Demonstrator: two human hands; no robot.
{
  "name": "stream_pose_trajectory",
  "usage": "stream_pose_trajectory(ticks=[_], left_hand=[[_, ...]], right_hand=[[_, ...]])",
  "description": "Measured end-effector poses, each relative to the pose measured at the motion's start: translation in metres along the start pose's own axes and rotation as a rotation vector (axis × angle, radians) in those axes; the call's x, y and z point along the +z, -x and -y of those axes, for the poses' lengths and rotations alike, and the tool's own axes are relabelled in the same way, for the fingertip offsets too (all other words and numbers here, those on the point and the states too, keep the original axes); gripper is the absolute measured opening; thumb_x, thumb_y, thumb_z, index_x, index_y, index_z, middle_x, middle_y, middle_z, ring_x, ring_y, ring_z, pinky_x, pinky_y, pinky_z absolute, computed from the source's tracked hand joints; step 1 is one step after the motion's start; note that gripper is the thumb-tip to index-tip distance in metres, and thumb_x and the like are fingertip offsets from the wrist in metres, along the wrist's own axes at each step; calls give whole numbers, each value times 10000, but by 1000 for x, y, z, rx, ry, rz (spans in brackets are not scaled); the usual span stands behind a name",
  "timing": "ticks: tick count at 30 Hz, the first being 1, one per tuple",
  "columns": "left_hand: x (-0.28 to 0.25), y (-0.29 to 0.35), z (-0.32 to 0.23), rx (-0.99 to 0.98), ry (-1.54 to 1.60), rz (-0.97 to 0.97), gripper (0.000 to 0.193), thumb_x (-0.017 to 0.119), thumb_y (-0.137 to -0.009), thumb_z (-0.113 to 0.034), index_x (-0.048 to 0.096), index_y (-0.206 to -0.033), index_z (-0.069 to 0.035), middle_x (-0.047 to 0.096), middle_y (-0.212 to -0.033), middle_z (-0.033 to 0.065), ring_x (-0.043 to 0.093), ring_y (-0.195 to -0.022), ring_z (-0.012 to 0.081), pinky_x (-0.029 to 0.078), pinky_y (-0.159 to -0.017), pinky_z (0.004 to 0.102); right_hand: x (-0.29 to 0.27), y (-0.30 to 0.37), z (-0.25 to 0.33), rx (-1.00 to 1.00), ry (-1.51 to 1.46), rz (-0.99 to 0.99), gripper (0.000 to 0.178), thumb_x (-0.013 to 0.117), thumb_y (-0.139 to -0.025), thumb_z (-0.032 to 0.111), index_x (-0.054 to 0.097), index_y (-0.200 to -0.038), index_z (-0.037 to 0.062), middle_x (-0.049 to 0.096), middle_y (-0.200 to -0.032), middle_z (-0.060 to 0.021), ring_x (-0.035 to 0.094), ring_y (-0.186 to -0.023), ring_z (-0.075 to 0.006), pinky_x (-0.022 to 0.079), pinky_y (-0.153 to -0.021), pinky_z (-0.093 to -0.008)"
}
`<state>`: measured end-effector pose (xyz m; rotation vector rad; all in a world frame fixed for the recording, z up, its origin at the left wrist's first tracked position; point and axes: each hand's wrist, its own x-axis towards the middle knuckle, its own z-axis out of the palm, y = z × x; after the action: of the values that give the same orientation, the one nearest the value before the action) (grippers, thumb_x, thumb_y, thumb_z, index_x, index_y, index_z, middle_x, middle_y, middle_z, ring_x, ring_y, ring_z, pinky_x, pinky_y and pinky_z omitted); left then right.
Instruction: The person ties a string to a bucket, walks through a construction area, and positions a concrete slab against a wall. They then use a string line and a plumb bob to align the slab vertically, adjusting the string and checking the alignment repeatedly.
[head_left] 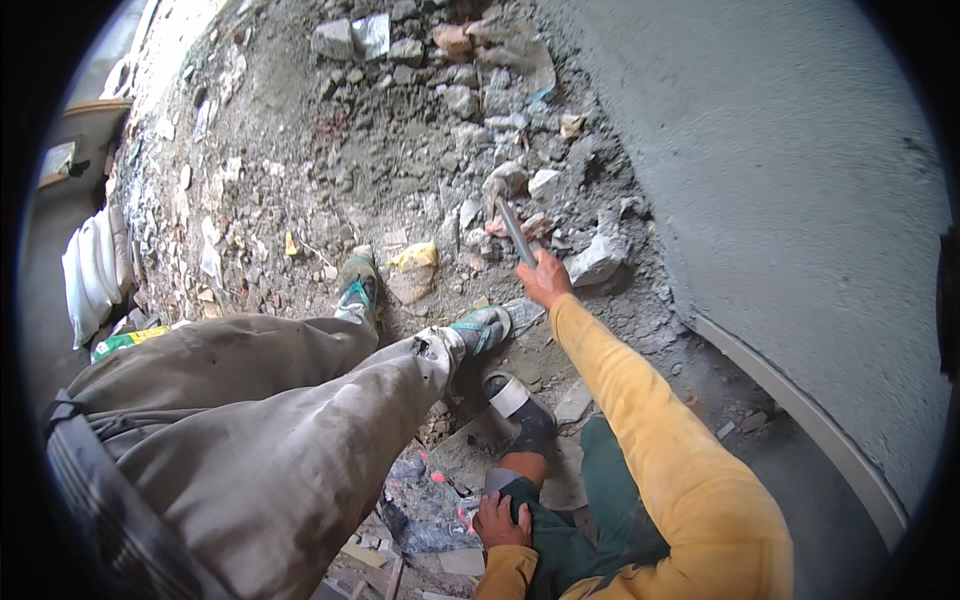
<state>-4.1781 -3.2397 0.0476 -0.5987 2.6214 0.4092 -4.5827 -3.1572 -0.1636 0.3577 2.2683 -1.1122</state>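
Note:
My right hand (545,278), in a yellow sleeve, reaches forward over the rubble and grips a narrow grey metal tool (514,230) that points up and away toward the foot of the wall. Resting on my knee in green trousers is my left hand (500,520), with nothing in it. My foot in a dark sock and pale sandal (515,400) stands on the debris between the two hands.
Another person's legs in dusty grey trousers (260,400) cross from the lower left, with green sandals (480,326) close to my right hand. A grey plastered wall (780,180) fills the right. Broken stones (597,260), a yellow wrapper (413,257) and white sacks (88,270) lie about.

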Motion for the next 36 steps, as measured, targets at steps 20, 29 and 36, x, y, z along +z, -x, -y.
stream_pose_trajectory(ticks=[20, 29, 36], left_hand=[[-117, 207, -24, -936, 777, -111, 431, 576, -841, -428, 641, -1115, -102, 652, -1123, 157, 609, -1074, 321, 467, -924, 419], [-23, 345, -93, -1441, 1095, -377, 432, 632, -812, -416, 663, -1054, -59, 672, -1032, 174, 639, -986, 312, 477, -882, 404], [79, 397, -160, -1619, 1375, -460, 428, 616, -816, -435, 681, -1026, -68, 691, -1007, 157, 657, -965, 315, 499, -848, 410]], right_hand=[[-374, 352, 29, -111, 22, 271, 367, 734, -794, 361, 643, -869, 14, 628, -755, -67, 581, -639, -155, 480, -603, -308], [-310, 311, 95, -169, 87, 559, 179, 671, -778, 165, 499, -765, 115, 412, -532, 31, 393, -393, -102, 317, -364, -264], [-244, 324, 118, -343, 471, 786, 203, 689, -751, 146, 492, -733, 102, 444, -545, 4, 429, -398, -122, 334, -358, -285]])
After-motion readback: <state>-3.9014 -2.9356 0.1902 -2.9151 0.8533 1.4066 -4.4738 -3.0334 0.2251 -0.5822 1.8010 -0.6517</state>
